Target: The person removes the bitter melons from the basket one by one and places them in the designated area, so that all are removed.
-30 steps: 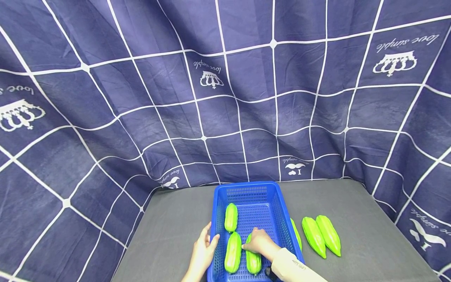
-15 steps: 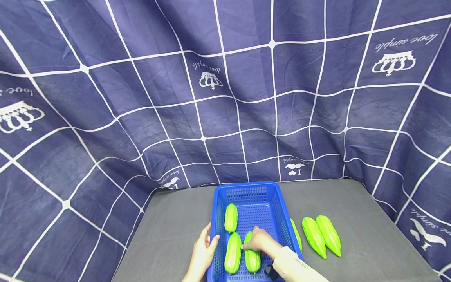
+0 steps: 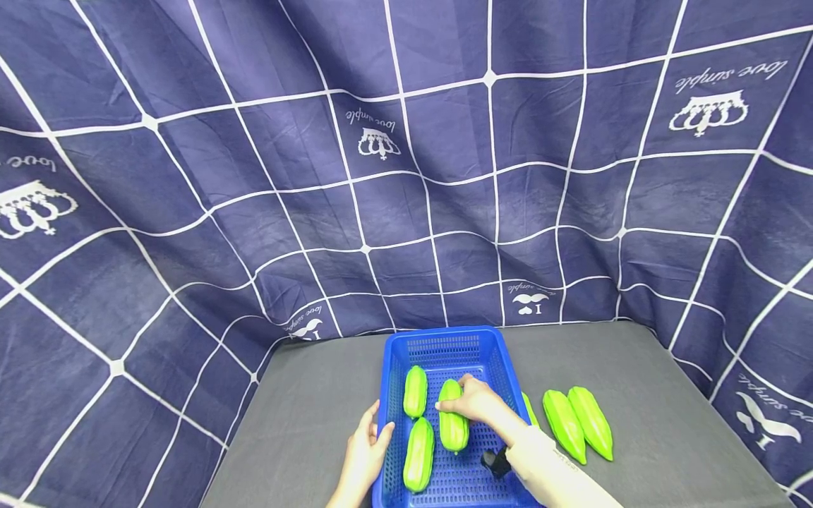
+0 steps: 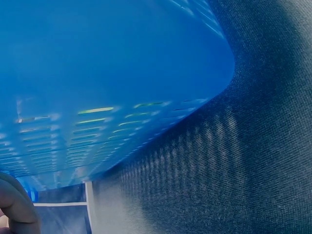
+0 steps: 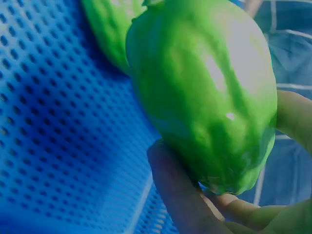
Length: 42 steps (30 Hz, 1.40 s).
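So, right hand (image 3: pixel 475 403) has a green fruit (image 3: pixel 454 429) between thumb and fingers, thumb on one side, fingers on the other. Fruit is over the middle of the blue basket (image 3: pixel 466 487), stem end toward the person. Can't tell if its underside touches the basket floor.

Left hand (image 3: pixel 366 443) grips the basket's left wall: thumb over the rim, fingers along the outside. Wrist view there catches only a bent finger at the corner, plus perforated wall.

Two more fruits inside, in line along the left wall: far fruit (image 3: pixel 416 392), near fruit (image 3: pixel 419 455), ends about meeting. The held one sits to the right of both, apart from them.

Outside, right of the basket, a left-hand fruit (image 3: pixel 564 426) and a right-hand fruit (image 3: pixel 591 423) lie side by side on the dark grey surface (image 3: pixel 317 416). Another fruit (image 3: pixel 529 409) is mostly hidden behind the basket's right wall.

Pale sleeve (image 3: pixel 552 466) on the right arm, black device (image 3: pixel 497 463) under that wrist. Navy cloth (image 3: pixel 457 204) with white grid hangs behind.
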Available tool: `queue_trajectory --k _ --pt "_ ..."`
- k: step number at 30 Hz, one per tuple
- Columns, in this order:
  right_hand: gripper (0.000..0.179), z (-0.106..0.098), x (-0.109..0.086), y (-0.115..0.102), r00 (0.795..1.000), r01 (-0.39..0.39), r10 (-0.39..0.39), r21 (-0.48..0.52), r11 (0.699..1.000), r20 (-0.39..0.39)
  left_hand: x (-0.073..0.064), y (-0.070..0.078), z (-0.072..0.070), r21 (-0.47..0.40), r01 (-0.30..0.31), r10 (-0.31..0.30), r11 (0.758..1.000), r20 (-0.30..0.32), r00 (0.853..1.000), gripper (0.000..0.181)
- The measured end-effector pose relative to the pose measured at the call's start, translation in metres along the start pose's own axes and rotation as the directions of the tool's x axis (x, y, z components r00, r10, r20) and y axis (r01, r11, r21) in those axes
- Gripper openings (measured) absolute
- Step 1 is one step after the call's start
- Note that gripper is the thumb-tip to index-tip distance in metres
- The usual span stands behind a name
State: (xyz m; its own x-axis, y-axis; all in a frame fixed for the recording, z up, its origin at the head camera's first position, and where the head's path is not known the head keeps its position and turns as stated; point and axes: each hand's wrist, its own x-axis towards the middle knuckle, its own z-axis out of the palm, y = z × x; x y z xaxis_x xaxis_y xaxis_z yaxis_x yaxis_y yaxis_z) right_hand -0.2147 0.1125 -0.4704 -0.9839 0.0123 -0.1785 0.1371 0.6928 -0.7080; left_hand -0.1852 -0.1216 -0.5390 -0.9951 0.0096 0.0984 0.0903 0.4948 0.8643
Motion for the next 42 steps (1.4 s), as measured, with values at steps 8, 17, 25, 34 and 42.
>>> queue_trajectory --k 8,17,25,34,42 --pt "0.071 -0.037 0.008 -0.001 0.995 0.020 -0.013 0.076 0.997 -0.096 0.001 -0.001 0.000 0.013 0.002 -0.002 1.000 0.005 1.000 0.056" --pt "0.067 -0.090 0.012 0.014 0.986 0.063 -0.026 0.226 0.972 -0.165 0.002 -0.001 0.000 0.016 -0.003 0.003 1.000 -0.007 1.000 0.055" --pt "0.067 -0.131 0.010 0.044 0.974 0.042 -0.003 0.169 0.985 -0.225 0.004 -0.001 0.000 0.004 -0.017 0.017 1.000 -0.015 1.000 0.054" --pt "0.076 -0.138 -0.012 0.088 0.982 -0.055 0.095 0.237 0.970 -0.163 0.004 -0.001 -0.001 0.014 -0.016 0.016 1.000 -0.019 1.000 0.054" --pt "0.073 -0.126 -0.030 0.119 0.987 -0.077 0.101 0.182 0.980 -0.122 0.001 -0.001 0.000 0.001 -0.022 0.022 1.000 -0.008 1.000 0.054"
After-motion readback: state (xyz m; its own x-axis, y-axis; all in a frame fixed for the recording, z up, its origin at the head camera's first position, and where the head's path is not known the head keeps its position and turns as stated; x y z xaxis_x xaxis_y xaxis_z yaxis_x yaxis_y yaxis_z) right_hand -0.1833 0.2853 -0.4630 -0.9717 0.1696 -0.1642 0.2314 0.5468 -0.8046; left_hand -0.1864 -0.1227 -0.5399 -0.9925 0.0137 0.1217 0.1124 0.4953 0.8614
